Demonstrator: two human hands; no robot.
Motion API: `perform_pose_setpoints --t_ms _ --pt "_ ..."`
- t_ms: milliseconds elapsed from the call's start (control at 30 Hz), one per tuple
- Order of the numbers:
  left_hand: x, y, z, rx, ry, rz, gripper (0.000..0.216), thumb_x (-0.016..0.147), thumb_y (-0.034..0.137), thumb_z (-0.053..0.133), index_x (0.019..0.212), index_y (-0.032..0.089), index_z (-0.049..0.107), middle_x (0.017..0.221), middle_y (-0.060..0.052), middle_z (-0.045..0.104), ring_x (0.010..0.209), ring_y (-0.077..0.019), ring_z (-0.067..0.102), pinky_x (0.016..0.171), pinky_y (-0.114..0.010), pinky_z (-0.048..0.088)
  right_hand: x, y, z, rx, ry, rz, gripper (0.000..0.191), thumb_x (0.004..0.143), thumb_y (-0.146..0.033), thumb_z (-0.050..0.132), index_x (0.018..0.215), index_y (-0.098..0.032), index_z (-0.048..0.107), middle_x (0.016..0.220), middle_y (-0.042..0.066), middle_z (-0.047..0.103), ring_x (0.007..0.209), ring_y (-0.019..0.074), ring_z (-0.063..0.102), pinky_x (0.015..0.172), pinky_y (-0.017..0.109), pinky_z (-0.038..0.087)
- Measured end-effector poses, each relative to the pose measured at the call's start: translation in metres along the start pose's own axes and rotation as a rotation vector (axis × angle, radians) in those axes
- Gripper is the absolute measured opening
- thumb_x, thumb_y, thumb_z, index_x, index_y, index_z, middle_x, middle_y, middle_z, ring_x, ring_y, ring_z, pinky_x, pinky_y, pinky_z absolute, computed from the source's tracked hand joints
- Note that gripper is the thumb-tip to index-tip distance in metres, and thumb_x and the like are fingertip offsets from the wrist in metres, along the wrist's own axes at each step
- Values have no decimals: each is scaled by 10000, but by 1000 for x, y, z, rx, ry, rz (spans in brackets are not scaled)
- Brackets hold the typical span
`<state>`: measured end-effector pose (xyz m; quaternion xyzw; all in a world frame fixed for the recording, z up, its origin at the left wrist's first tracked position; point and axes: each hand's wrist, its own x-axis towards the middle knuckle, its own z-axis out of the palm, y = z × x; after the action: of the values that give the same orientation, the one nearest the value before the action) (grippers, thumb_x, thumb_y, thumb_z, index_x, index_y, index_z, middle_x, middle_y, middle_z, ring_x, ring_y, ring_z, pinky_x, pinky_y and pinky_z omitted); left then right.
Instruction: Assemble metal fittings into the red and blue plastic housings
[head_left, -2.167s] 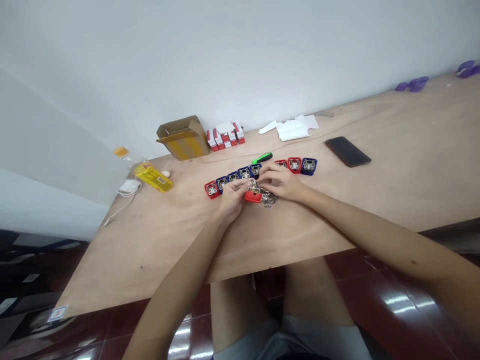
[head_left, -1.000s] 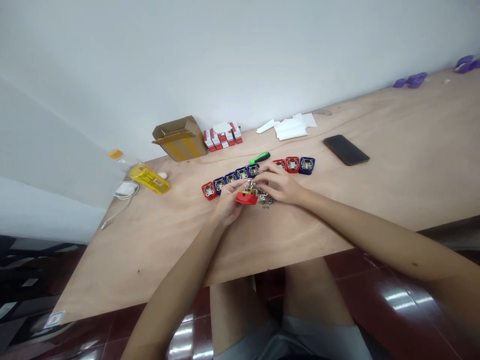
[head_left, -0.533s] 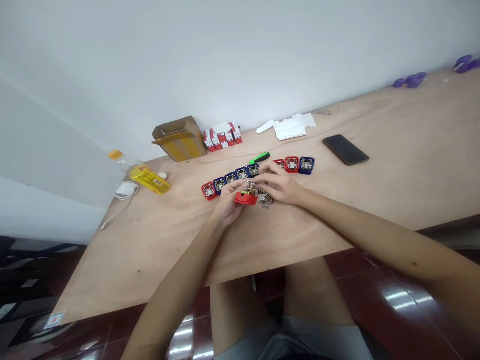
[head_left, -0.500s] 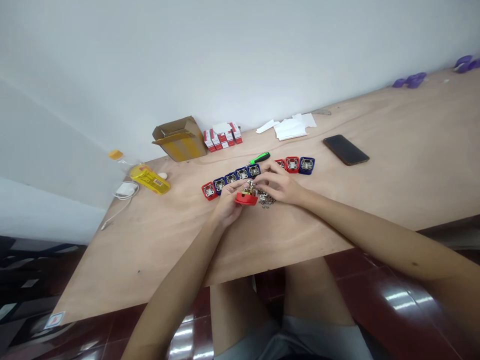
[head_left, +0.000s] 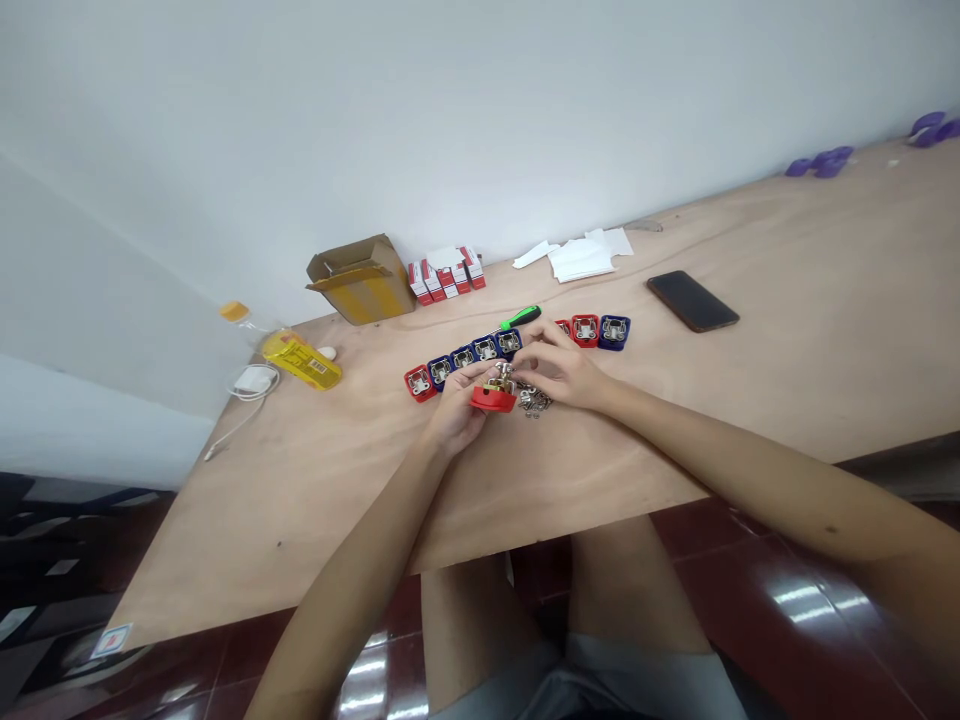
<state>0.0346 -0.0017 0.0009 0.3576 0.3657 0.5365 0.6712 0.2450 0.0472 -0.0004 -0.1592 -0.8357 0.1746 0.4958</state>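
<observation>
The left hand [head_left: 456,412] is gripping a red-based brass fitting [head_left: 493,397], the right hand [head_left: 562,370] pinching its top, beside loose silver hardware [head_left: 534,402].

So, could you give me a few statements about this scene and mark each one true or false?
The left hand touches a red plastic piece. True.

The right hand holds a green-handled screwdriver. False: the screwdriver lies on the table, and the right hand is at the red piece's metal top.

A dark smartphone lies on the wooden table. True.

The cardboard box sits on the floor. False: it stands on the table, near the wall.
</observation>
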Motion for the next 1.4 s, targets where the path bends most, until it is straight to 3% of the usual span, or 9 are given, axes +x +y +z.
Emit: perform_pose_setpoints --t_ms 267,367,500,633,1000,1400 --pt "2 -2 -1 -19 -8 -3 315 740 309 980 970 140 846 875 -70 812 696 -121 690 680 -237 534 0 0 0 -8 6 9 110 1053 -276 671 1132 -246 743 1076 83 530 1046 262 595 940 475 579" --pt "2 -2 -2 -15 -10 6 344 728 323 989 978 135 848 859 -71 808 687 -119 686 673 -234 531 0 0 0 13 -18 18 183 1067 -274 645 1227 -262 734 1145 98 545 1104 270 606 974 493 586" --pt "2 -2 -2 -1 6 -3 372 705 331 1002 983 134 853 837 -62 802 681 -116 683 680 -231 540 -2 1 0 9 -6 32 131 1042 -284 692 1150 -263 764 1121 89 516 1077 265 595 924 473 598" --pt "1 -1 -2 4 5 -6 352 728 333 988 989 141 850 853 -65 805 695 -117 686 685 -230 540 -2 1 0 22 -18 44 185 1051 -272 676 1212 -289 767 1201 99 489 1155 270 573 920 453 596" --pt "0 0 -2 17 16 -20 316 747 309 976 980 139 847 878 -77 808 711 -121 685 698 -238 532 0 -2 0 -92 -23 76 140 1043 -327 683 1126 -279 784 1085 88 519 1069 288 530 951 509 522" --pt "1 0 -2 54 19 -21 372 696 332 1006 967 129 852 844 -81 806 691 -128 677 700 -261 533 -1 2 -1 -140 -63 -6 105 1052 -276 669 1075 -245 767 1031 75 516 1023 263 498 925 455 483"
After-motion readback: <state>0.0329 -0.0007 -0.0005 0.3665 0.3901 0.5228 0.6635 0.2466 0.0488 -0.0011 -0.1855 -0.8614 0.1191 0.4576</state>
